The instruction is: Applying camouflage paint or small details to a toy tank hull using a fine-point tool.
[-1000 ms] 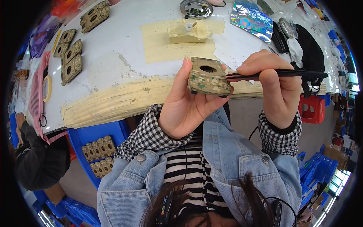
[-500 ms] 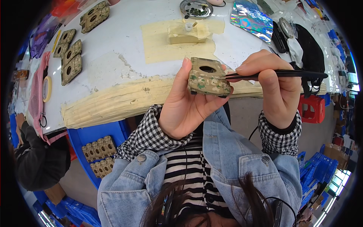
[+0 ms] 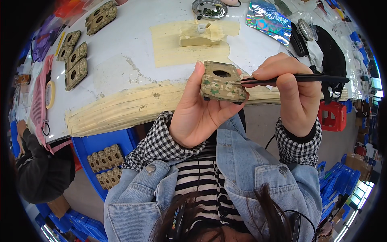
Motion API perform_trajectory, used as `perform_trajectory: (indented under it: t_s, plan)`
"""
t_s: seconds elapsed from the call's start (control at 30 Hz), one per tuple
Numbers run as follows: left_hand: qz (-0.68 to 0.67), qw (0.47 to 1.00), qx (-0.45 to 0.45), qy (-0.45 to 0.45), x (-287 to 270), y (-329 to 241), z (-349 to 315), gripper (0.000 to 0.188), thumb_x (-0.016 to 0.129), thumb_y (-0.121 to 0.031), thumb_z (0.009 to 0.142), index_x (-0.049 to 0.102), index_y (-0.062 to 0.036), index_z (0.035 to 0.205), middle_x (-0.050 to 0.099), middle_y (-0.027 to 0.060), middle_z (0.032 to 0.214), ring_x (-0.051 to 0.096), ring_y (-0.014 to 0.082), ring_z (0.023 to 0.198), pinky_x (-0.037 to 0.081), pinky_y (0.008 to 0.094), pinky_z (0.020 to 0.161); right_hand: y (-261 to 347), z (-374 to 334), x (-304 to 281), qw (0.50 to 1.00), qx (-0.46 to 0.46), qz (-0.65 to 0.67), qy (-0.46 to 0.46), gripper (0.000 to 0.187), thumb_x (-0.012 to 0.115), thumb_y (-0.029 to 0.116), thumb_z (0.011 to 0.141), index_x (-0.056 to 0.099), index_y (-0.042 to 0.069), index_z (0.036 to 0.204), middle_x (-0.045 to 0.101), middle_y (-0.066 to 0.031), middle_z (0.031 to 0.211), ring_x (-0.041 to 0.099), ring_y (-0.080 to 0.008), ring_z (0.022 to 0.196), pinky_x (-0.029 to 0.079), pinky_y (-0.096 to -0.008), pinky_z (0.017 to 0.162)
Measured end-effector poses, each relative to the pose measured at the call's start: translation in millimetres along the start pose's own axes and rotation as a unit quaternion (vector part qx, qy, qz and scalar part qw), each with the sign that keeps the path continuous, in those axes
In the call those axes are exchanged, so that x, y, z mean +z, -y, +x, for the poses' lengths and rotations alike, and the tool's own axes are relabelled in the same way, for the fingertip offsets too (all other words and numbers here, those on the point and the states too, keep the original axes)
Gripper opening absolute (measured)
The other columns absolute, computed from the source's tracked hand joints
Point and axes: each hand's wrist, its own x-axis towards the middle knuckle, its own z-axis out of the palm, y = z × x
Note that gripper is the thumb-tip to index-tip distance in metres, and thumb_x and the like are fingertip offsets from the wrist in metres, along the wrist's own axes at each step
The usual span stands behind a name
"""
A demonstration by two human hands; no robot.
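A camouflage-patterned model tank hull [image 3: 224, 87] with a round dark hole in its top is held above the table's front edge. My left hand [image 3: 196, 111] is closed round it, thumb on its left side and fingers beneath and behind. My right hand [image 3: 293, 88] pinches a pair of black tweezers [image 3: 306, 78]. The tweezers' points rest at the hull's upper surface, just below the hole; whether they grip anything tiny there is too small to make out.
Similar camouflage hulls [image 3: 76, 66] lie on the table's left. A blue tray [image 3: 86, 144] with several more is beside my lap. Ahead are a taped block [image 3: 197, 40] bearing a small cup, a round metal dish [image 3: 221, 16] of dark bits, and iridescent bags [image 3: 268, 24]. A co-worker's sleeve [image 3: 44, 161] is left.
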Motion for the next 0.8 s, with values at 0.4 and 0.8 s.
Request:
perform_trajectory:
  t_s: [0.4,0.8]
  plan:
    - [-0.052,0.998,-0.004,0.023,-5.2,-1.9,1.1,0.059,0.032,-0.048,0.093,0.036,0.0007,0.127,0.048,0.0184,0.121,0.053,0.0271,0.109,0.049,0.0353,0.092,0.0,1.0,0.8,1.000,0.030,0.006,-0.003,0.037,0.040,0.026,0.096,0.056,-0.008,0.093,0.057,-0.0168,0.093,0.061,-0.0236,0.081,0.051,-0.0325,0.075]
    - [-0.110,0.988,-0.007,0.104,-17.4,-6.4,-2.3,0.079,0.033,-0.051,0.092,0.007,0.0086,0.136,0.041,0.0253,0.125,0.050,0.0342,0.112,0.046,0.0366,0.096,-12.5,-2.2,-0.6,0.984,0.020,0.089,-0.151,0.043,0.029,0.031,0.098,0.045,-0.006,0.115,0.058,-0.0108,0.085,0.060,-0.0203,0.079,0.051,-0.0389,0.080]
